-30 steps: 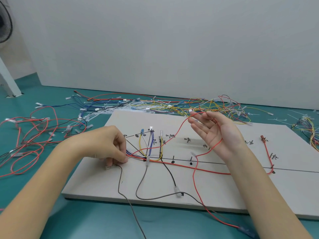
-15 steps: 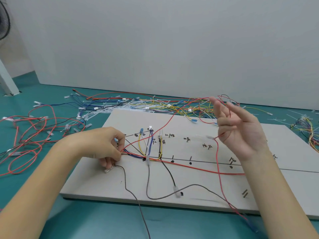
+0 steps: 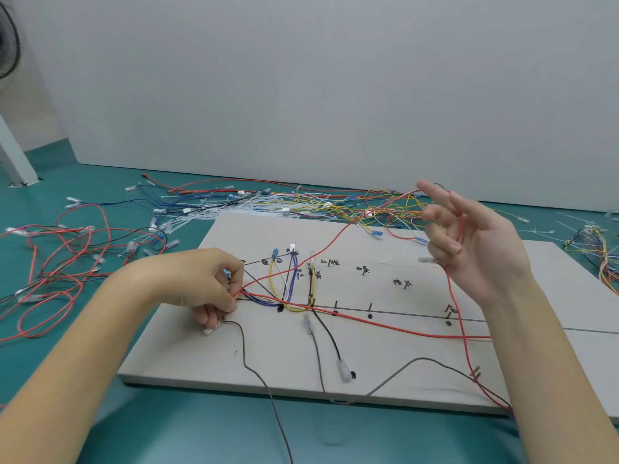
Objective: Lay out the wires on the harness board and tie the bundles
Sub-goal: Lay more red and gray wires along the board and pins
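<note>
Head view: left hand [image 3: 204, 289] rests on the near-left part of the harness board [image 3: 385, 356], fingers curled tight and pinching the ends of the wire bundle [image 3: 268, 298] where red, blue and black strands converge. A clear connector [image 3: 211, 329] lies on the board just under its lower fingers, with a grey wire [image 3: 258, 376] trailing from it off the near edge.

Right hand [image 3: 475, 249] is raised above the right half of the board, palm turned toward the camera, fingers loosely spread and slightly bent. A red wire [image 3: 355, 226] runs from the left hand's pinch up and across to this hand, loops over its fingers [image 3: 438, 242], then drops down past the palm to the board's near-right edge. Whether any finger actually pinches the wire, I cannot tell; it seems draped rather than clamped.

On the board, yellow, white and blue loops [image 3: 284, 279] stand between the hands near handwritten marks, and a second red strand lies along the drawn line toward the right forearm.

Loose wires [image 3: 301, 202] are heaped on the green table [image 3: 167, 430] behind the board and to its left.
</note>
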`<state>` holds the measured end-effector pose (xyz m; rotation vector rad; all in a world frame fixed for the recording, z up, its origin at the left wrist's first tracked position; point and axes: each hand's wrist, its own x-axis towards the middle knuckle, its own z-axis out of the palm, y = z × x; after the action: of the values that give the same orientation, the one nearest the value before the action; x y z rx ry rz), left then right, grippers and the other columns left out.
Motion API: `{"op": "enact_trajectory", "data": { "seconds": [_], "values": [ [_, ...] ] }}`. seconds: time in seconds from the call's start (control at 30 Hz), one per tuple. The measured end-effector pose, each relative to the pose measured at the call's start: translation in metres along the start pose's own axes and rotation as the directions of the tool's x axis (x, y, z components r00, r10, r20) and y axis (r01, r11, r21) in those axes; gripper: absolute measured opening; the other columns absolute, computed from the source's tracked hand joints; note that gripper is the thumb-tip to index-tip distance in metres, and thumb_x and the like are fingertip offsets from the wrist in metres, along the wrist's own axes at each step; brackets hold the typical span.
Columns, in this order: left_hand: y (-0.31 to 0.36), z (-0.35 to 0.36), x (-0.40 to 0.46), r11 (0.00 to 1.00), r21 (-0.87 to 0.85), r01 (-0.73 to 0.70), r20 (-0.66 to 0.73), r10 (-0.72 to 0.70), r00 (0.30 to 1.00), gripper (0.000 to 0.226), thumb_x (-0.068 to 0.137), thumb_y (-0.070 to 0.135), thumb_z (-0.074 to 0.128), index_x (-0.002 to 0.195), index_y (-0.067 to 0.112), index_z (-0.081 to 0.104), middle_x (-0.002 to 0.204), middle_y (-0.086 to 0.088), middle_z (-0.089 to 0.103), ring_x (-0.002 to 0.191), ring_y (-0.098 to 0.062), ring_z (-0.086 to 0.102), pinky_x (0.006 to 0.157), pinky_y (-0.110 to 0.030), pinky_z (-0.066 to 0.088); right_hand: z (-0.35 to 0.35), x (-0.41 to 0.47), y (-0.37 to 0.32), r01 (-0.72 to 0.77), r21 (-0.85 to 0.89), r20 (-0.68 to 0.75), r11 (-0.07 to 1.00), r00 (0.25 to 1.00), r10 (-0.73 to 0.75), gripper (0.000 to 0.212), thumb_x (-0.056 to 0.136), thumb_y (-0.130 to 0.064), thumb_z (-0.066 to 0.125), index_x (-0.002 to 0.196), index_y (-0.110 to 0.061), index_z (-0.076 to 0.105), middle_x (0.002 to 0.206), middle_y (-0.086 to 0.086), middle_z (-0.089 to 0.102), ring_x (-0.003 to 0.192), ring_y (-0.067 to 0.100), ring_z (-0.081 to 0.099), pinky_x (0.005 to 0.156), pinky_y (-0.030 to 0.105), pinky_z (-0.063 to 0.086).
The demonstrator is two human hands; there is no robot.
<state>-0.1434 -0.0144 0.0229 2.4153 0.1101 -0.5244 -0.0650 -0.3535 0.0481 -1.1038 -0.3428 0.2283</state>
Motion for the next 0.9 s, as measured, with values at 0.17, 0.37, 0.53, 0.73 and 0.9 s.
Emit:
{"op": "enact_trajectory", "data": {
  "seconds": [0.17,0.37,0.53,0.73,0.9],
  "values": [
    [0.001,0.000,0.000,1.000,0.000,-0.006,0.003,0.006,1.000,0.015,0.086,0.002,0.066,0.079,0.007,0.053,0.059,-0.004,0.068,0.052,-0.019,0.067,0.048,-0.024,0.050,-0.004,-0.002,0.000,0.078,-0.074,-0.078,0.994,0.993,-0.083,0.031,0.099,-0.030,0.044,0.119,-0.018,0.065,0.056,-0.005,0.057,0.041,0.011,0.041,0.049,0.019,0.042],
    [0.002,-0.001,-0.002,1.000,-0.005,-0.008,0.014,0.008,1.000,0.015,0.088,0.002,0.065,0.081,0.005,0.052,0.060,-0.005,0.067,0.056,-0.021,0.067,0.051,-0.026,0.051,-0.003,-0.001,0.002,-0.002,-0.008,-0.074,1.000,0.997,0.001,0.037,0.101,-0.037,0.037,0.102,-0.018,0.069,0.050,-0.006,0.039,0.038,0.010,0.012,0.035,0.018,0.015],
    [0.003,-0.002,-0.003,1.000,-0.023,-0.005,0.018,0.006,1.000,0.016,0.088,0.001,0.064,0.081,0.004,0.051,0.062,-0.008,0.068,0.055,-0.022,0.067,0.051,-0.026,0.051,-0.011,-0.004,0.000,0.012,0.388,-0.038,0.922,0.999,0.004,0.026,0.096,-0.023,0.044,0.082,-0.014,0.064,0.065,-0.007,0.033,0.056,0.009,0.028,0.050,0.017,0.027],
    [0.004,-0.003,-0.004,0.999,-0.048,-0.013,0.034,0.014,0.999,0.017,0.087,-0.001,0.063,0.079,0.005,0.049,0.064,-0.012,0.068,0.055,-0.025,0.066,0.050,-0.027,0.051,-0.006,-0.002,0.005,-0.013,0.260,-0.002,0.965,1.000,0.014,0.028,0.099,-0.032,0.041,0.114,-0.021,0.062,0.065,-0.006,0.036,0.056,0.012,0.036,0.062,0.022,0.038],
    [0.007,-0.013,-0.012,0.976,-0.148,-0.162,-0.056,0.155,0.986,0.015,0.077,0.006,0.062,0.069,0.011,0.050,0.063,-0.010,0.064,0.051,-0.022,0.057,0.046,-0.028,0.046,0.018,-0.002,0.011,-0.085,0.205,0.060,0.975,0.995,0.074,0.030,0.100,-0.032,0.042,0.118,-0.020,0.061,0.050,-0.008,0.030,0.048,0.009,0.016,0.041,0.020,0.017]
  ]
}}
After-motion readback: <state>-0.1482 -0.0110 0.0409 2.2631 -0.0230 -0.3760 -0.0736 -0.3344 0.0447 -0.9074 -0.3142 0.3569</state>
